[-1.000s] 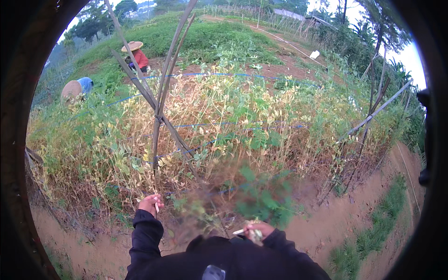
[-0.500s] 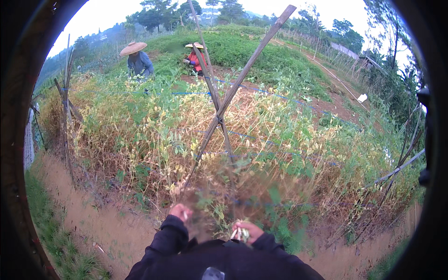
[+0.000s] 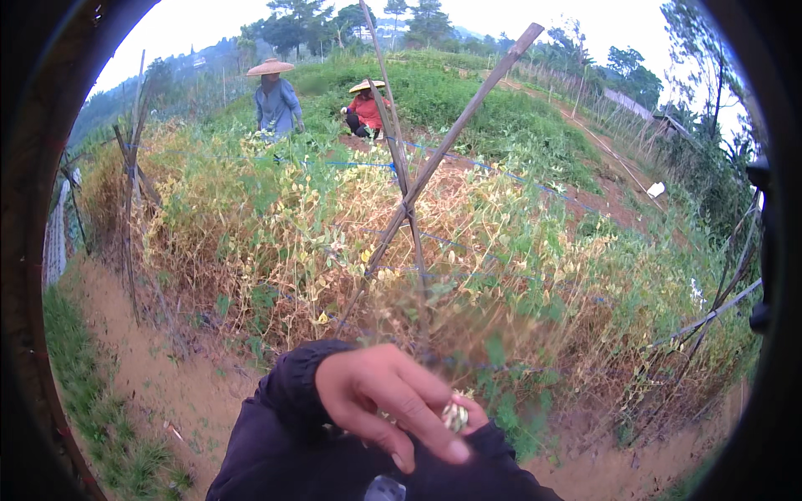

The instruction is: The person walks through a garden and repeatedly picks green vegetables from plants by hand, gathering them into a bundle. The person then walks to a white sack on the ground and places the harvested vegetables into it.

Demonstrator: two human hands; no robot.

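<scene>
My left hand (image 3: 384, 397) is raised close in front of my dark jacket. Its thumb and fingers are curved and spread apart, with nothing seen gripped in them. Partly behind it, my right hand (image 3: 475, 414) is closed around a bunch of pale, whitish-green pods (image 3: 455, 417), which look like pea pods. The left fingers cover part of that hand and some of the bunch; whether they touch the pods I cannot tell. Just beyond both hands stand the drying, yellow-green climbing plants (image 3: 317, 267).
Crossed wooden poles (image 3: 409, 200) stand ahead, with blue string (image 3: 359, 164) running between stakes. Two people in wide straw hats, one in blue (image 3: 277, 107) and one in red (image 3: 368, 111), are among the plants beyond. A bare dirt path (image 3: 159, 376) and grass (image 3: 92, 392) lie at left.
My left hand has come up and rightward from beside the plants, its pinch opened out, and now partly covers my right hand. The right hand still holds the pods.
</scene>
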